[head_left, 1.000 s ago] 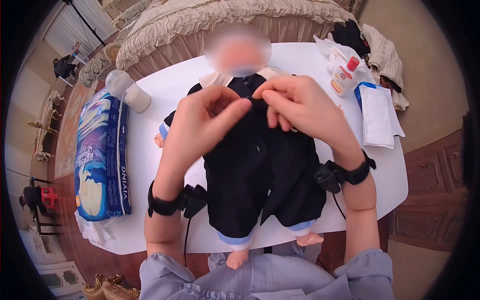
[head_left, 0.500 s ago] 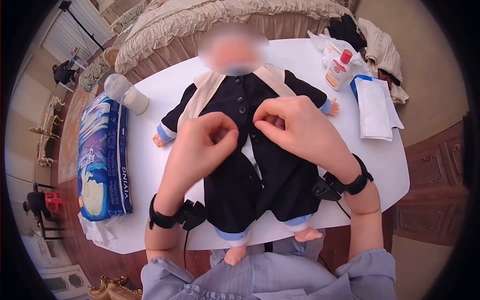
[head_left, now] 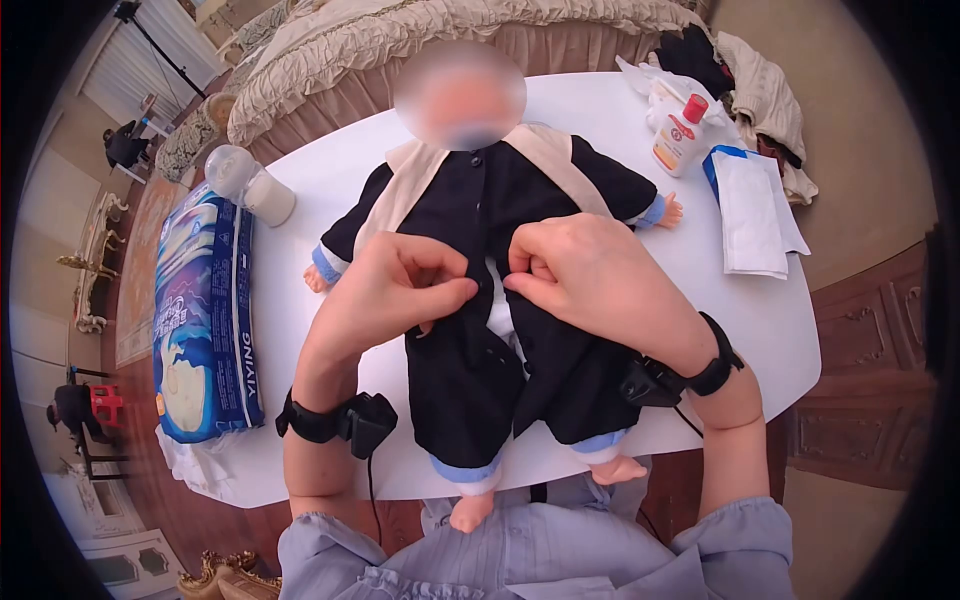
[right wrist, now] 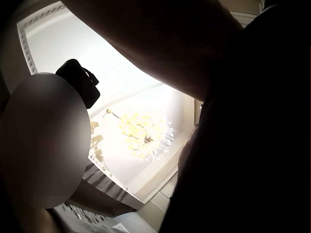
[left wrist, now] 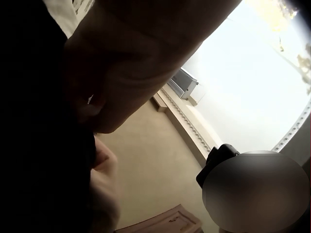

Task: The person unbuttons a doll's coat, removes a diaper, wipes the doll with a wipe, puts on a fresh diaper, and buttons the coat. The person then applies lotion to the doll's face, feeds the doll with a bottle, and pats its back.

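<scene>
A baby doll point(head_left: 470, 512) lies on its back on the white table, dressed in a black outfit point(head_left: 455, 390) with a beige collar and light blue cuffs. Dark buttons run down the chest, while lower down the front parts and a white layer point(head_left: 500, 312) shows through. On one side of that gap my left hand point(head_left: 375, 295) pinches the front edge between thumb and index finger. Across from it, my right hand point(head_left: 590, 270) pinches the opposite edge. Both wrist views are mostly dark cloth and forearm, and the fingertips are hidden there.
To the left lie a blue diaper pack point(head_left: 200, 320) and a milk bottle point(head_left: 255, 190). A red-capped bottle point(head_left: 677, 140) and a white folded cloth point(head_left: 752, 225) are at the right of the table point(head_left: 350, 460). Beyond it stands a bed with a ruffled cover point(head_left: 450, 35).
Both hands have moved down the front of the outfit, from the upper chest to the waist. The lower front now parts between them, and the collar and upper buttons have come into view.
</scene>
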Demonstrator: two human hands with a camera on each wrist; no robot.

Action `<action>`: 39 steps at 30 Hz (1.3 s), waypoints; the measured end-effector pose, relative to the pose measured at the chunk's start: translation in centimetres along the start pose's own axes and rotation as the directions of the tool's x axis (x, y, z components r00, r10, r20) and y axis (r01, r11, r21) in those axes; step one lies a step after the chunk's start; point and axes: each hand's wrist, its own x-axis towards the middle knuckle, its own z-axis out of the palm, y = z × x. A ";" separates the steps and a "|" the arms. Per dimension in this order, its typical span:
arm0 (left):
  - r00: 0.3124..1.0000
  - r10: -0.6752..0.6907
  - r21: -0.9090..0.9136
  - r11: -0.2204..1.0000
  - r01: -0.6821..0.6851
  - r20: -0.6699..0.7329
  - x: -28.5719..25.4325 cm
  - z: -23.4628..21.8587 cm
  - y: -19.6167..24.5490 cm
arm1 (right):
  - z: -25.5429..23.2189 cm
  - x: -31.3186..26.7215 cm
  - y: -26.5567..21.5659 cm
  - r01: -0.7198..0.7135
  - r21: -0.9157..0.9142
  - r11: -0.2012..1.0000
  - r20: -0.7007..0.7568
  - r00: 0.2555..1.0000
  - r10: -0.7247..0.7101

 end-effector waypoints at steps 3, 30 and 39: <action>0.996 0.038 -0.154 0.987 -0.051 -0.085 -0.2 0.2 0.3 | 0.3 0.1 0.3 0.006 0.100 0.995 -0.015 1.000 -0.004; 0.934 0.211 -0.149 0.954 -0.261 -0.288 -1.2 2.2 1.1 | 0.6 0.7 -0.2 -0.225 0.833 0.505 0.128 0.967 0.220; 0.893 0.276 -0.038 0.950 -0.309 -0.355 -0.7 3.0 0.7 | 0.7 0.6 -0.4 -0.240 0.860 0.451 0.142 0.960 0.240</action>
